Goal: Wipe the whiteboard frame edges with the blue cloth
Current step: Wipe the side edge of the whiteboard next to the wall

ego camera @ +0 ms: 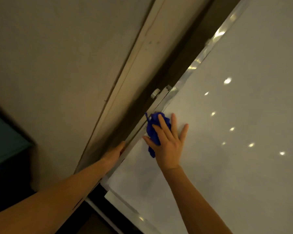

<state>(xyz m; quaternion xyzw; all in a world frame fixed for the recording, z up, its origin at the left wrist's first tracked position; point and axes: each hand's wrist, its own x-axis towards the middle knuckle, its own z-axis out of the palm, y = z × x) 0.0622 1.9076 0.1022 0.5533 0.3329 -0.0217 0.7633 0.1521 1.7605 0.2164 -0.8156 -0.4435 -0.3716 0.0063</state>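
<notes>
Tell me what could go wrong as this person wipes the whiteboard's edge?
The crumpled blue cloth sits mostly on the white board surface, under the flat right hand, so it may miss the silver metal frame edge. The left hand holds that edge close to the cloth, so a stroke that way could bump it. A small round knob beyond might snag the cloth.

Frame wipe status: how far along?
Done: cannot tell; no stretch of the frame looks visibly cleaner. In hand: the right hand presses the cloth with flat fingers where board meets frame, just below a knob; the left hand is at the frame lower down, fingers hidden. Left: probably the frame above the knob, plus edges out of view.
</notes>
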